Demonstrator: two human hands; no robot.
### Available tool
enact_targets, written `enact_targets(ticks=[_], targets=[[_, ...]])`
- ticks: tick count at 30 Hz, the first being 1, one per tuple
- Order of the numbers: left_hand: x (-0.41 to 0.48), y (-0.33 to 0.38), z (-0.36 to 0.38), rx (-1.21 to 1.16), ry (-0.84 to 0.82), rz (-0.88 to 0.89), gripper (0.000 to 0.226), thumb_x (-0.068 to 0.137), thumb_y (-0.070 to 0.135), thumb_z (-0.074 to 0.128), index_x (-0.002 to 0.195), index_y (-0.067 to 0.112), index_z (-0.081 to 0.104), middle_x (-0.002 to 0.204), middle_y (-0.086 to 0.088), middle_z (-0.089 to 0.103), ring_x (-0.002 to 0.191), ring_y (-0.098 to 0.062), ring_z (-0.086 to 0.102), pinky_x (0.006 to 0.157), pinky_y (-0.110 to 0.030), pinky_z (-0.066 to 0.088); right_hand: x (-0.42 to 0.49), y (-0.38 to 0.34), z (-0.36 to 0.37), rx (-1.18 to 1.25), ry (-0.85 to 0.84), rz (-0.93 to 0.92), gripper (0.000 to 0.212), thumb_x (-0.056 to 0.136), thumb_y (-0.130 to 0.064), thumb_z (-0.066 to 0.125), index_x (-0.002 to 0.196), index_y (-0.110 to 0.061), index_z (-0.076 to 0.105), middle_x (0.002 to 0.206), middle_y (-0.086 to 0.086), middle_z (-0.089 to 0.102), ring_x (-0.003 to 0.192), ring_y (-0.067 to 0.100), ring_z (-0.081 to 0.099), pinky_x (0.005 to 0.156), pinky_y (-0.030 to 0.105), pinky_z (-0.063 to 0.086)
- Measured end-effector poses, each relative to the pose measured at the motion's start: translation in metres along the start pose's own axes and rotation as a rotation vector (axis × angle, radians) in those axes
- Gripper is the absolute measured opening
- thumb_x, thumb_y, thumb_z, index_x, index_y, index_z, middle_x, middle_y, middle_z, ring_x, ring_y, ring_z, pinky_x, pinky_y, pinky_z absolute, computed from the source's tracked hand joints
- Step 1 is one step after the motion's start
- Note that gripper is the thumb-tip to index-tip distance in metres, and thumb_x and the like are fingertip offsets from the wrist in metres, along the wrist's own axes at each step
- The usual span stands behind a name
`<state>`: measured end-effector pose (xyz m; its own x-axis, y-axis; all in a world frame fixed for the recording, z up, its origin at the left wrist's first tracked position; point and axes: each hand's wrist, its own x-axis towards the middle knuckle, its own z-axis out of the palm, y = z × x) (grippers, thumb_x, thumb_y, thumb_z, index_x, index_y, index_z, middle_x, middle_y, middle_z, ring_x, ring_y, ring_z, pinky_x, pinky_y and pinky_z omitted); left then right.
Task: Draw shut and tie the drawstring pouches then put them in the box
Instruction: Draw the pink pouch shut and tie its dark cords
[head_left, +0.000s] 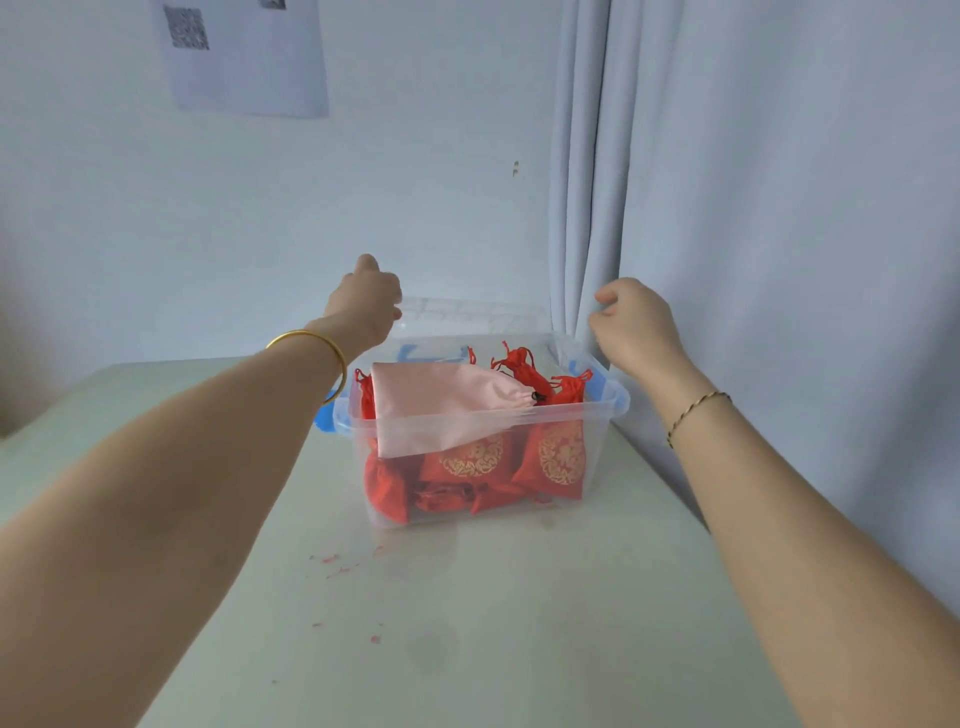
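Note:
A clear plastic box (467, 512) with blue latches stands on the table. It holds several tied red pouches (558, 460) with gold prints, and a pink pouch (441, 402) lies across the top of them. The clear lid (470, 314) stands upright behind the box. My left hand (366, 301) grips the lid's upper left corner. My right hand (631, 325) hovers by the lid's right edge with its fingers curled. A thin strip of curtain shows between that hand and the lid, and nothing is visible in the hand.
The pale table (467, 623) has a few small red flecks (332, 560) in front of the box. A white wall rises behind it, with a sheet of paper (244, 57) stuck on it. A grey curtain (779, 208) hangs close along the right side.

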<state>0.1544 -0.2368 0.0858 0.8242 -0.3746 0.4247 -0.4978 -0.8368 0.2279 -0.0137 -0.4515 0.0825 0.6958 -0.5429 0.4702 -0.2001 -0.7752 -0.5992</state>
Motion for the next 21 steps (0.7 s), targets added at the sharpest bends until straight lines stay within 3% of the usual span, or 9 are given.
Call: enact_targets(ticks=[2, 5, 10, 13, 16, 19, 21], targets=[[-0.003, 0.0, -0.015, -0.068, 0.111, 0.045, 0.02, 0.091, 0.007, 0.052, 0.11, 0.007, 0.058, 0.126, -0.018, 0.041, 0.103, -0.034, 0.051, 0.083, -0.034, 0.043, -0.002, -0.001, -0.001, 0.016, 0.031, -0.006, 0.036, 0.091, -0.011, 0.042, 0.126, -0.005, 0.048, 0.127, 0.013, 0.055, 0.114, 0.029, 0.051, 0.086, 0.029, 0.039], [-0.025, 0.006, -0.037, -0.206, 0.23, 0.153, 0.024, 0.091, 0.007, 0.053, 0.116, 0.005, 0.056, 0.121, -0.017, 0.04, 0.107, -0.034, 0.05, 0.093, -0.035, 0.041, -0.01, -0.007, -0.002, 0.114, 0.134, 0.018, 0.035, 0.095, -0.017, 0.039, 0.126, -0.003, 0.044, 0.124, 0.015, 0.054, 0.111, 0.031, 0.051, 0.081, 0.028, 0.037], [-0.089, 0.01, -0.055, -0.24, 0.193, 0.343, 0.029, 0.087, 0.005, 0.06, 0.116, 0.007, 0.056, 0.118, -0.012, 0.04, 0.102, -0.022, 0.051, 0.088, -0.024, 0.037, -0.024, -0.01, -0.003, 0.385, 0.28, 0.198, 0.039, 0.098, -0.031, 0.03, 0.12, -0.003, 0.046, 0.122, 0.015, 0.052, 0.108, 0.032, 0.051, 0.08, 0.029, 0.034], [-0.121, 0.008, -0.053, -0.216, 0.133, 0.373, 0.03, 0.086, 0.005, 0.061, 0.115, 0.007, 0.056, 0.117, -0.01, 0.041, 0.103, -0.022, 0.051, 0.089, -0.026, 0.039, -0.031, -0.002, 0.002, 0.374, 0.19, 0.265, 0.037, 0.096, -0.032, 0.032, 0.118, -0.006, 0.047, 0.122, 0.015, 0.052, 0.109, 0.033, 0.051, 0.082, 0.032, 0.036], [-0.138, -0.002, -0.051, -0.183, 0.035, 0.396, 0.03, 0.082, 0.009, 0.066, 0.111, 0.01, 0.058, 0.113, -0.005, 0.041, 0.1, -0.02, 0.05, 0.091, -0.033, 0.044, -0.037, 0.008, 0.005, 0.221, 0.033, 0.251, 0.041, 0.09, -0.018, 0.043, 0.128, -0.004, 0.044, 0.132, 0.017, 0.048, 0.118, 0.034, 0.049, 0.094, 0.038, 0.041], [-0.144, -0.012, -0.05, -0.273, -0.108, 0.37, 0.03, 0.08, 0.017, 0.07, 0.108, 0.015, 0.061, 0.115, -0.002, 0.041, 0.104, -0.017, 0.048, 0.097, -0.032, 0.041, -0.039, 0.015, 0.009, 0.118, -0.061, 0.232, 0.047, 0.086, -0.011, 0.046, 0.133, -0.009, 0.044, 0.137, 0.014, 0.046, 0.122, 0.033, 0.048, 0.099, 0.042, 0.042], [-0.137, -0.015, -0.046, -0.325, -0.044, 0.264, 0.031, 0.085, 0.022, 0.065, 0.115, 0.015, 0.06, 0.124, -0.007, 0.045, 0.116, -0.02, 0.044, 0.103, -0.032, 0.035, -0.036, 0.018, 0.012, 0.067, -0.089, 0.203, 0.05, 0.087, -0.014, 0.048, 0.136, -0.017, 0.044, 0.14, 0.011, 0.045, 0.125, 0.032, 0.045, 0.099, 0.04, 0.041]])
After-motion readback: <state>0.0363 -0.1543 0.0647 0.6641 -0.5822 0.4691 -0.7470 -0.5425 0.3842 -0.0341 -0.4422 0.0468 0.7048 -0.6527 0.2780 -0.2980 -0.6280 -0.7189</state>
